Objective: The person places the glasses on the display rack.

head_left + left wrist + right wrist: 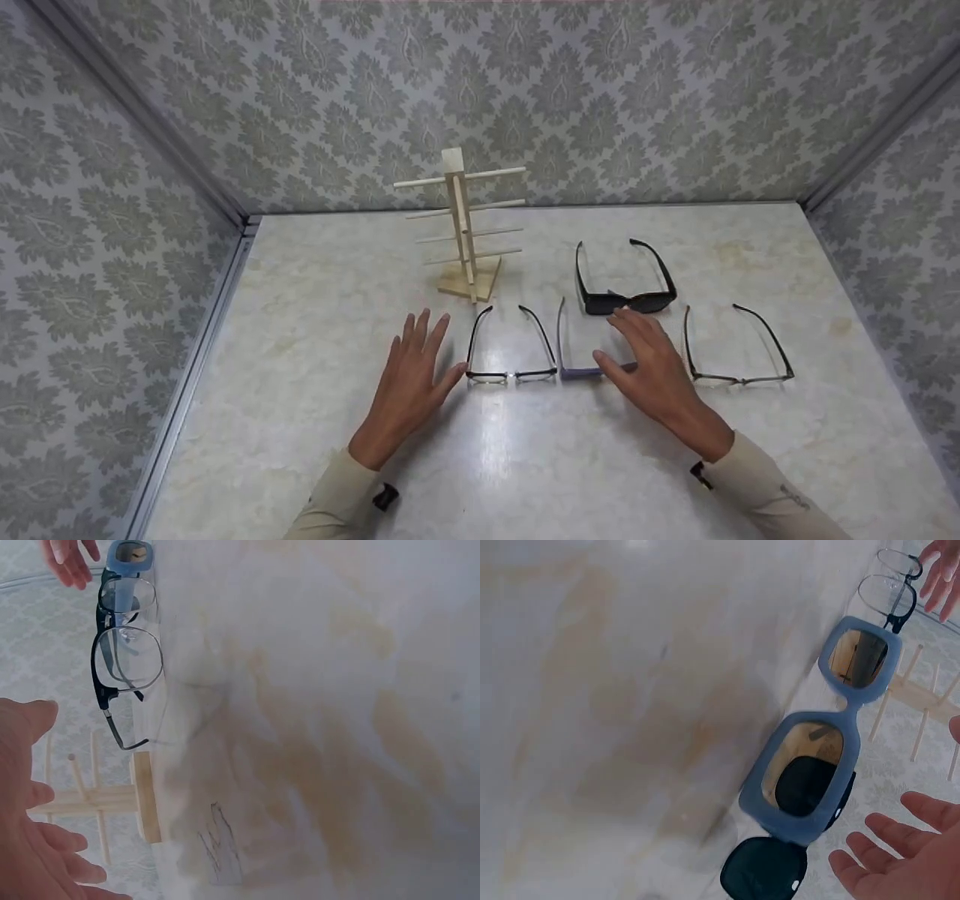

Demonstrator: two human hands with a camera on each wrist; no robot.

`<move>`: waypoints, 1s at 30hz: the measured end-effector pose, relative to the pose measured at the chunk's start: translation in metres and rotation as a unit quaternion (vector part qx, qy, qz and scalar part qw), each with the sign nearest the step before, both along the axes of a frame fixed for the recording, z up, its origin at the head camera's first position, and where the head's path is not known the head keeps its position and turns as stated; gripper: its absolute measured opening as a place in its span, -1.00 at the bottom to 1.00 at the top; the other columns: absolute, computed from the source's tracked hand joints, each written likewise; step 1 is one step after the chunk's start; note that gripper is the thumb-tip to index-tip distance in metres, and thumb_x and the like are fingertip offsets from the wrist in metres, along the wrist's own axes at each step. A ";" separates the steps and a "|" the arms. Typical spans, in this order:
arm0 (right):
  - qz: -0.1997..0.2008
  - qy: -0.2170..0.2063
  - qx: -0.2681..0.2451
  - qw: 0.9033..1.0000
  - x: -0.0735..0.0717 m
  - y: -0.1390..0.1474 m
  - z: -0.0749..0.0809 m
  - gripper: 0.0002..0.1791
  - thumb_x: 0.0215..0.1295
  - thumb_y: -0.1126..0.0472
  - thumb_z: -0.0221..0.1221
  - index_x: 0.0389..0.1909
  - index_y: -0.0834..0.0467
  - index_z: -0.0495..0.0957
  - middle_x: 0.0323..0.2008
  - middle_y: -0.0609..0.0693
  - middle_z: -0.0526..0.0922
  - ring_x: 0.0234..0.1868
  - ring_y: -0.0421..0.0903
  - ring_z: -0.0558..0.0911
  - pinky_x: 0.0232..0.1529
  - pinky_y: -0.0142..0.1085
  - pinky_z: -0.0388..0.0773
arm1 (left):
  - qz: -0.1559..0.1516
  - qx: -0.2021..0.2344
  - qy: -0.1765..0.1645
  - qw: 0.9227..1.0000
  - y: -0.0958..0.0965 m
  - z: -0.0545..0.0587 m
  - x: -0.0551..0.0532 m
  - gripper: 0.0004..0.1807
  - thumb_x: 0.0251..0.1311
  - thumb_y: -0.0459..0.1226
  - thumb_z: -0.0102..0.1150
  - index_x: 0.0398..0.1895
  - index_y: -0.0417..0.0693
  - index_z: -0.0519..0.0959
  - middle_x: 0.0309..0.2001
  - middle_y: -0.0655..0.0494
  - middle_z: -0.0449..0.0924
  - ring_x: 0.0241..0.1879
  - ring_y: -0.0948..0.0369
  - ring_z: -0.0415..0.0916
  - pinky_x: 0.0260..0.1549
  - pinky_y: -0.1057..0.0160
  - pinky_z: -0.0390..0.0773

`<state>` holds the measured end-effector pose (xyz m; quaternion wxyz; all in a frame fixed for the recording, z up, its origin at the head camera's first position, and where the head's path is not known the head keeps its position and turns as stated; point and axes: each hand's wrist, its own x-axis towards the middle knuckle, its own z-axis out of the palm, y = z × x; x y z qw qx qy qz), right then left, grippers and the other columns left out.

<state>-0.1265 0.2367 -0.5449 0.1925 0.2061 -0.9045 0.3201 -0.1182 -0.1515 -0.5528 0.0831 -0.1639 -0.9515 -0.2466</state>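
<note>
My left hand [409,379] has its fingers spread and holds nothing. Its thumb tip appears close to the left corner of a pair of black-browed eyeglasses [536,373], whose temples lie unfolded toward the back. The right hand [656,371], also with straight, spread fingers, overlaps the blue-framed glasses [577,373] in the head view and covers their right part. Seen from the right wrist, those blue glasses [851,712] stand beside the fingers with tinted lenses. Black sunglasses [652,303] lie just beyond the right fingertips. Thin dark-framed eyeglasses [778,378] are right of that hand.
A wooden display stand [459,217] with a square base and several pairs of thin pegs rises behind the black-browed eyeglasses. All of it is on a pale marbled table [300,420], enclosed at the back and sides by patterned panels [562,97].
</note>
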 end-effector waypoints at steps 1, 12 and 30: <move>0.003 0.001 -0.003 1.000 0.000 -0.002 -0.001 -0.37 0.34 0.18 0.56 0.34 0.37 0.63 0.38 0.35 0.60 0.43 0.35 0.53 0.37 0.29 0.49 | -0.002 0.011 0.003 1.000 0.000 -0.001 0.001 -0.16 0.60 0.10 0.24 0.74 -0.11 0.26 0.67 -0.35 0.20 0.67 -0.34 0.08 0.52 -0.47 0.23; 0.041 0.011 -0.023 0.999 0.001 -0.026 -0.012 -0.52 0.30 0.24 0.58 0.17 0.32 0.71 0.13 0.17 0.72 0.21 0.15 0.65 0.23 0.09 0.60 | -0.008 0.108 0.024 0.994 0.004 -0.011 0.005 -0.34 0.59 -0.11 0.32 0.61 -0.19 0.44 0.45 -0.27 0.52 0.46 -0.20 0.47 0.35 -0.26 0.55; 0.078 0.003 -0.023 0.997 -0.002 -0.057 -0.018 -0.57 0.28 0.28 0.58 0.11 0.32 0.74 0.09 0.15 0.70 0.18 0.14 0.62 0.20 0.06 0.60 | -0.014 0.244 -0.067 0.967 0.015 -0.015 0.007 -0.49 0.59 -0.26 0.32 0.49 -0.27 0.54 0.26 -0.24 0.68 0.12 -0.09 0.70 -0.09 0.01 0.75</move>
